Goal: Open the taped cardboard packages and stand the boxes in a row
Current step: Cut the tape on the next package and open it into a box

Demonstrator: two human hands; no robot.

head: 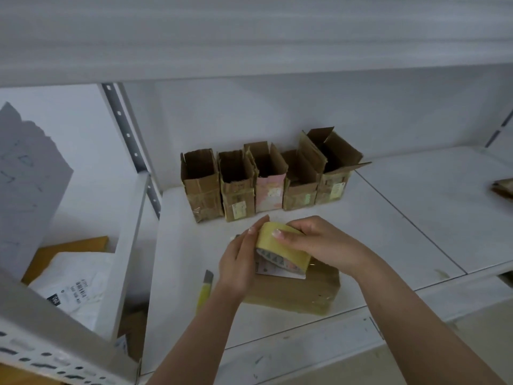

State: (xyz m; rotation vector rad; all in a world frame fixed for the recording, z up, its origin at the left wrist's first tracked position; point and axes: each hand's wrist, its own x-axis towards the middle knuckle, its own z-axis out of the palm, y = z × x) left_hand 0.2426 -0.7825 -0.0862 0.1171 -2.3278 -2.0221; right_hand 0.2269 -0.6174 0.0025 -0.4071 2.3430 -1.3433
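A roll of yellowish tape (280,248) is held between both hands above a flat, taped cardboard package (302,293) that lies near the front edge of the white shelf (416,218). The right hand (319,243) is curled over the top of the roll, its fingers wrapped round the rim; the left hand (238,262) is laid against the roll's left side with fingers fairly straight, so its grip appears to be more a steadying press than a clasp. The roll is probably held this way so that it can be turned or its loose end found, though no free end can be made out.

Five opened boxes (272,179) are stood upright in a row at the back of the shelf, side against side, flaps up, close to the back wall. They seem to be set there to keep the front free for work. A yellow-handled cutter (206,287) is left just beside the left wrist, within easy reach for slitting the package.

Open room is seen to the right of the row, where a further box could be stood. The package's near edge lies close to the shelf lip, so little margin is left there. A steel upright (130,145) bounds the left side, and another cardboard piece (503,187) is seen at the far right edge.
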